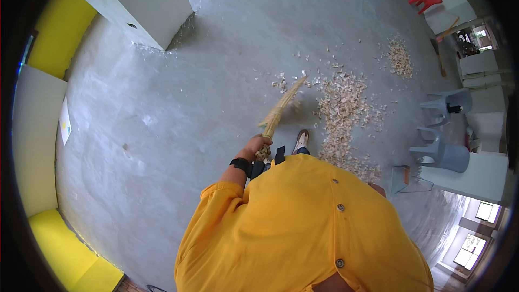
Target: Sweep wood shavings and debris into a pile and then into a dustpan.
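Observation:
My left hand (259,144), with a black band on its wrist, is closed around the handle of a straw hand broom (279,109). The broom slants up and to the right, its tip near some scattered scraps. Just right of it spreads a long heap of pale chips or shavings (342,105) on the grey concrete floor (162,89); their material is hard to tell. Only a bit of my right hand or forearm (377,189) shows past the yellow shirt, so its fingers are hidden. One shoe (301,140) stands between the broom and the heap.
A smaller heap (400,57) of chips lies farther right. Along the right side are two grey plastic chairs (440,152), a dustpan (400,178), a long-handled tool (440,54) and a red plastic chair (423,1). A square pillar (142,4) rises at the upper left.

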`<state>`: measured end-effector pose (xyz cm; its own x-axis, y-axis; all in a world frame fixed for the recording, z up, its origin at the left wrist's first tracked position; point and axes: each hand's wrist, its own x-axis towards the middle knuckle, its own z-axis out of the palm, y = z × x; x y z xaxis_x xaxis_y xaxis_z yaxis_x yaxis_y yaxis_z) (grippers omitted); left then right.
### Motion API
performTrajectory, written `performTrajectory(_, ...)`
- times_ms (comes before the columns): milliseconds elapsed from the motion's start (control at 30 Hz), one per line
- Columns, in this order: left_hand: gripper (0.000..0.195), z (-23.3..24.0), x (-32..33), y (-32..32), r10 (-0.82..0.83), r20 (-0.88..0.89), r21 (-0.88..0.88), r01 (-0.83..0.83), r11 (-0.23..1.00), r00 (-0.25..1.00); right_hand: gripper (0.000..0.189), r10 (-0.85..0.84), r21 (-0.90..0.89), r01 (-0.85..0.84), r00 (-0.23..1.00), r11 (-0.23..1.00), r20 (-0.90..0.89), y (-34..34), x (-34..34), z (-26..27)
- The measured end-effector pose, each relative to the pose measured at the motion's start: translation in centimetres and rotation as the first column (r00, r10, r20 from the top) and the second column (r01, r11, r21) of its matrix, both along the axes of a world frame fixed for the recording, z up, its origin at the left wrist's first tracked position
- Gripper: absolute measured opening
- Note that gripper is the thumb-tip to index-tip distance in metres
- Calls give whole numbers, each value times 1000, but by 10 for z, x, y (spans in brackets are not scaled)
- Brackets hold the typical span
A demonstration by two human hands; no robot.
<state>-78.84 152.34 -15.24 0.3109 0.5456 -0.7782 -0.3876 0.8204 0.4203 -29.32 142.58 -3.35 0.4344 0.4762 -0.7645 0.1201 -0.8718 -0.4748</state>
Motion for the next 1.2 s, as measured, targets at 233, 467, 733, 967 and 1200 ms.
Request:
performTrajectory(233,35,32,0,-12,-36,-301,263,119,957,953,28,-88,46,92,992,995,-87,34,-18,10)
performTrajectory(467,35,34,-37,-30,159,-156,53,-153,987,975,27,-84,-15,84,996,996,-14,29,-8,-1)
performTrajectory(733,17,6,-38,-43,272,-139,-111,-288,951,952,25,-167,-79,166,986,983,-15,25,8,-3)
performTrajectory(967,15,1,19,-24,341,-116,-275,-360,891,933,29,-140,-146,124,985,981,-98,59,56,-25)
performTrajectory(1200,11,-14,109,39,220,-176,-302,-266,915,959,30,-77,-66,62,963,996,-257,85,130,-37)
